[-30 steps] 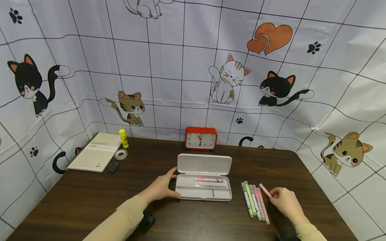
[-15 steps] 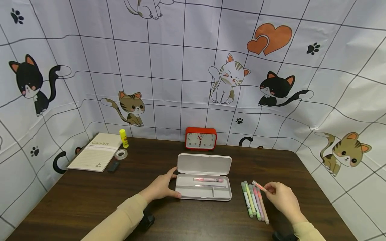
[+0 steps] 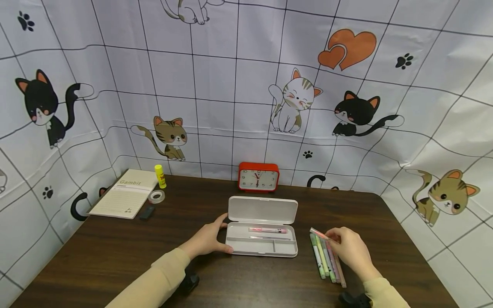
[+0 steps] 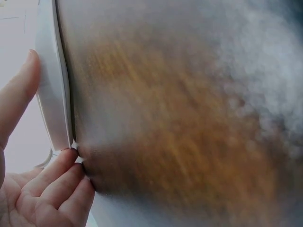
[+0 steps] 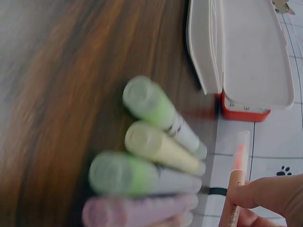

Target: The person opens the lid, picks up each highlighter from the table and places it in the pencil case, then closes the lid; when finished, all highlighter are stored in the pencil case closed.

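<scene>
My left hand (image 3: 206, 240) holds the left end of an open white pencil case (image 3: 246, 247), thumb at the front corner and fingers at the back. Inside the case's rear compartment lie a pink marker (image 3: 267, 230) and a thin clear stick (image 3: 269, 238). My right hand (image 3: 349, 249) pinches a salmon-pink marker (image 5: 234, 196) between thumb and fingers, its clear-capped end pointing up and left. Below that hand, several pastel markers (image 3: 322, 258) in green, yellow, purple and peach lie side by side on the table. The right hand overlaps some of them.
A red alarm clock (image 3: 258, 177) stands behind the case's raised lid (image 3: 263, 209). At the back left are a notepad (image 3: 125, 194), a yellow glue stick (image 3: 160, 176), a tape roll (image 3: 156, 196) and a small dark block (image 3: 147, 213). A cat-printed sheet backs the table.
My right hand has carried the salmon-pink marker leftward and slightly away from me, from beside the marker row to over its far end. The left hand stays on the case.
</scene>
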